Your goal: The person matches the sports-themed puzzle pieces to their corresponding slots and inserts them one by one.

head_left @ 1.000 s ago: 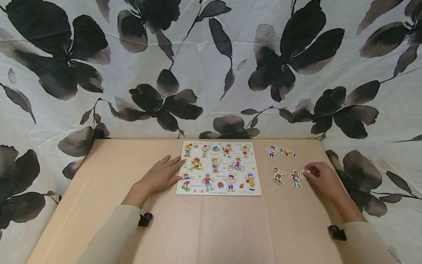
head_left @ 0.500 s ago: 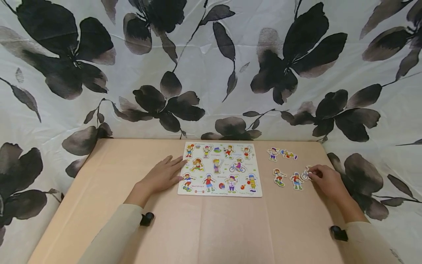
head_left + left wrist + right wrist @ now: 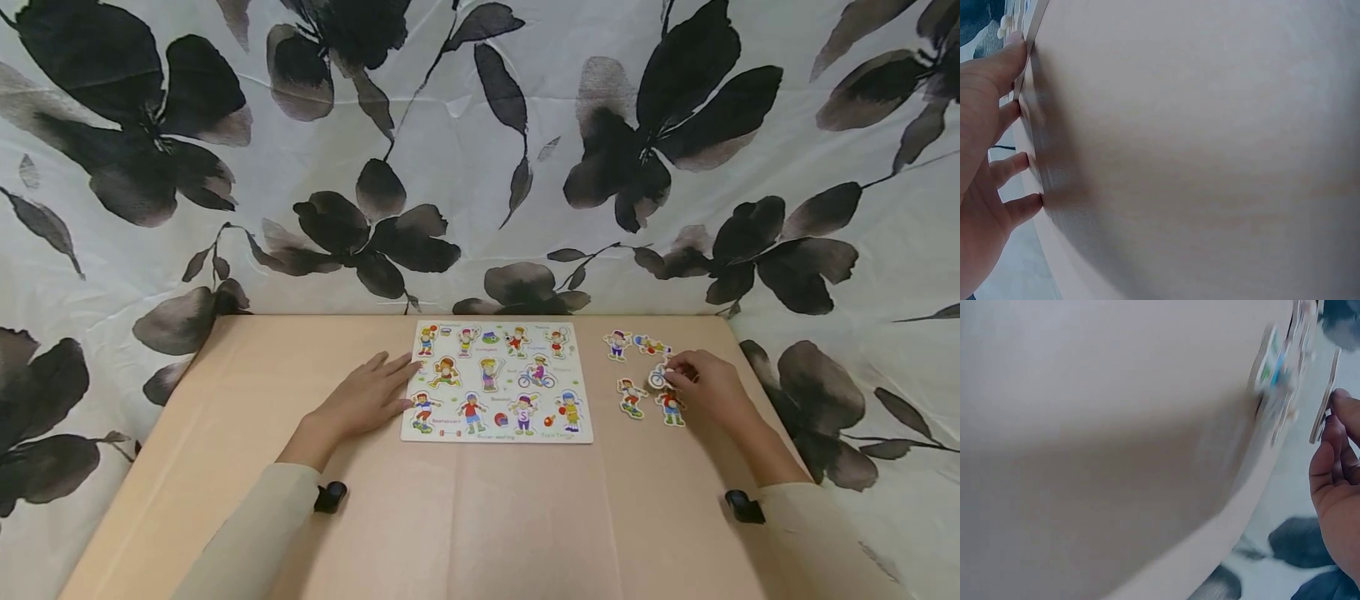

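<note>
A white puzzle board with printed sports figures lies on the table. My left hand rests with spread, straight fingers on its left edge; the left wrist view shows the left hand with its thumb at the board's edge. To the right of the board, my right hand pinches a small wheeled piece between thumb and fingers. In the right wrist view that piece, seen edge-on, is clear of the table, held by the right hand.
Around the held piece lie loose figure pieces: one at the upper left, a long one, one on a skateboard and a blue-clad one. Behind the table hangs a cloth with dark flowers.
My right hand has lifted the wheeled piece from beside the blue-clad figure and moved it left and towards the far edge. The left hand has stayed on the board.
</note>
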### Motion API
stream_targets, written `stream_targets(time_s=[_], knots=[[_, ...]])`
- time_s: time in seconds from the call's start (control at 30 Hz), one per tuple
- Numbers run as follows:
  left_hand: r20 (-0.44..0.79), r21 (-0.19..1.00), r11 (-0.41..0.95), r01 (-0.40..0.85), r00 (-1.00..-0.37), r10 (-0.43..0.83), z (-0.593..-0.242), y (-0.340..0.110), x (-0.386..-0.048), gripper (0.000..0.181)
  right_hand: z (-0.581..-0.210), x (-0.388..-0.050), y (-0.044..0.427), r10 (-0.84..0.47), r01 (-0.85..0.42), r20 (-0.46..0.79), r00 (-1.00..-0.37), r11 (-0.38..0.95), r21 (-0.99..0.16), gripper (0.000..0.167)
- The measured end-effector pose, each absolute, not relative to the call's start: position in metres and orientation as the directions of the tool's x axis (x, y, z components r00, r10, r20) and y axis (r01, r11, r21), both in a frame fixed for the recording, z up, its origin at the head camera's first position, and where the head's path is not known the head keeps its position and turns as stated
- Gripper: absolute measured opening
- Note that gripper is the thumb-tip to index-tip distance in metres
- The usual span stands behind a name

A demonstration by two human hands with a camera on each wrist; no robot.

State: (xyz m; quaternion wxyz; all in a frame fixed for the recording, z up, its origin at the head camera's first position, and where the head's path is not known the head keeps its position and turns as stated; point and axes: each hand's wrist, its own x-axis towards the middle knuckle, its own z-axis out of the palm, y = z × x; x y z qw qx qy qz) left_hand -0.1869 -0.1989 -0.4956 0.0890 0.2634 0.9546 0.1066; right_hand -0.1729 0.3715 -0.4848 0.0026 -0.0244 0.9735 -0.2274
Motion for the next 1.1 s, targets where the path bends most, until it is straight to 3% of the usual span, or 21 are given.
stream_targets(time_s=[0.3, 0.73, 1.1], knots=[[-0.099, 0.258, 0.83, 0.495, -0.841, 0.532, -0.496, -0.196, -0.188, 0.069, -0.482, -0.185, 0.322, -0.171, -0.167, 0.035, -0.985, 0.865, -0.473, 0.015], [-0.087, 0.252, 0.829, 0.499, -0.842, 0.533, -0.5, -0.199, -0.188, 0.069, -0.485, -0.209, 0.244, -0.265, -0.236, 0.025, -0.964, 0.806, -0.543, 0.013], [-0.093, 0.252, 0.83, 0.497, -0.842, 0.532, -0.498, -0.199, -0.187, 0.069, -0.493, -0.218, 0.205, -0.333, -0.276, -0.03, -0.942, 0.824, -0.495, 0.011]])
